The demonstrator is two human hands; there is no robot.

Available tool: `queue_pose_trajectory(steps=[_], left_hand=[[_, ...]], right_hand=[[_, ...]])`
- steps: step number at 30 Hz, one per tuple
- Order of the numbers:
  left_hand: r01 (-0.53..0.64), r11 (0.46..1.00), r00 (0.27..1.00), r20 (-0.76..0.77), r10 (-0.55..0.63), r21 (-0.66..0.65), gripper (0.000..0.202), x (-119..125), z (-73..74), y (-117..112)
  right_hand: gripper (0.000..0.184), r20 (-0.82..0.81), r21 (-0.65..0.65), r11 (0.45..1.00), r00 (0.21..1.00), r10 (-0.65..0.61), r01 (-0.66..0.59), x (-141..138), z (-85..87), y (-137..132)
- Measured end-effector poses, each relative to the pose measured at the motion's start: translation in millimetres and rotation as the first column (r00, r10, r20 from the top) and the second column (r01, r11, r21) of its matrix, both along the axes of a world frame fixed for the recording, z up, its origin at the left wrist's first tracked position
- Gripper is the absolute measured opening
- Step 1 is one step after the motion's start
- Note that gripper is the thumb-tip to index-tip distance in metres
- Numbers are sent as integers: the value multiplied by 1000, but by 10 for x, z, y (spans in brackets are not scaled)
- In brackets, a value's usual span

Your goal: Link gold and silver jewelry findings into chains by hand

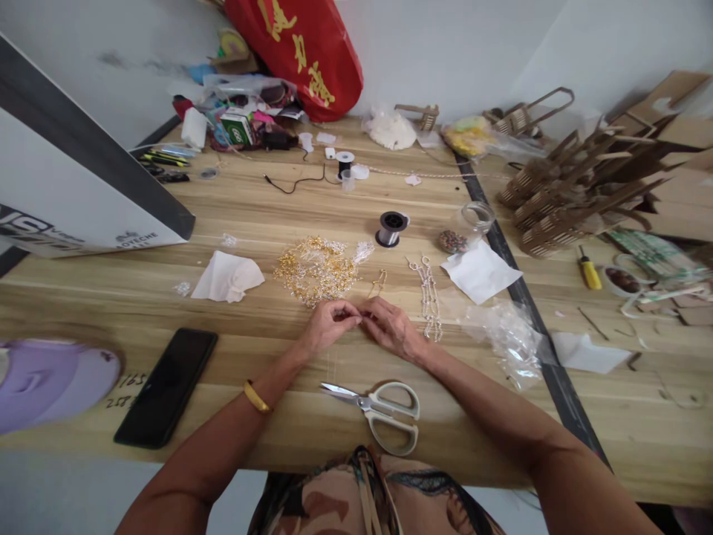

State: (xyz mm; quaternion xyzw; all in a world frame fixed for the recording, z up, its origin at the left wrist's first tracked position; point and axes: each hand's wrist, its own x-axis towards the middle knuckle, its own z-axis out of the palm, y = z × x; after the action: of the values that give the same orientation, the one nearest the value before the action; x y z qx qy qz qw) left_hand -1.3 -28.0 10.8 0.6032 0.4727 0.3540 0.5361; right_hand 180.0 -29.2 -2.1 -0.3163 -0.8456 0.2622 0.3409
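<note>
My left hand [328, 321] and my right hand [390, 325] meet over the wooden table [278, 215], fingertips pinched together on something tiny that I cannot make out. Just beyond them lies a heap of gold beads and findings [316, 269]. A finished beaded strand [428, 297] lies right of my right hand. A gold hook piece [379, 282] rests between the heap and the strand. White-handled scissors [379, 412] lie closed near the table's front edge, below my hands. A gold bangle [256, 397] is on my left wrist.
A black phone [167, 386] and a purple cap [50, 383] lie at the left front. A thread spool [390, 228], a glass jar of beads [468, 227], white tissues [227, 277], a clear plastic bag [506, 334], a red bag [304, 52] and wooden baskets [562, 193] crowd the back and right.
</note>
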Motion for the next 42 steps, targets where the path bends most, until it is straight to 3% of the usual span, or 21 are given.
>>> queue_pose_trajectory(steps=[23, 33, 42], left_hand=[[-27, 996, 1000, -2, 28, 81, 10, -12, -6, 17], [-76, 997, 992, 100, 76, -6, 14, -1, -7, 6], [-84, 996, 993, 82, 85, -13, 14, -6, -4, 22]], right_hand=[[10, -88, -141, 985, 990, -112, 99, -44, 106, -35], [15, -136, -234, 967, 981, -139, 105, -53, 89, -40], [13, -147, -238, 967, 981, -126, 89, -42, 79, -31]])
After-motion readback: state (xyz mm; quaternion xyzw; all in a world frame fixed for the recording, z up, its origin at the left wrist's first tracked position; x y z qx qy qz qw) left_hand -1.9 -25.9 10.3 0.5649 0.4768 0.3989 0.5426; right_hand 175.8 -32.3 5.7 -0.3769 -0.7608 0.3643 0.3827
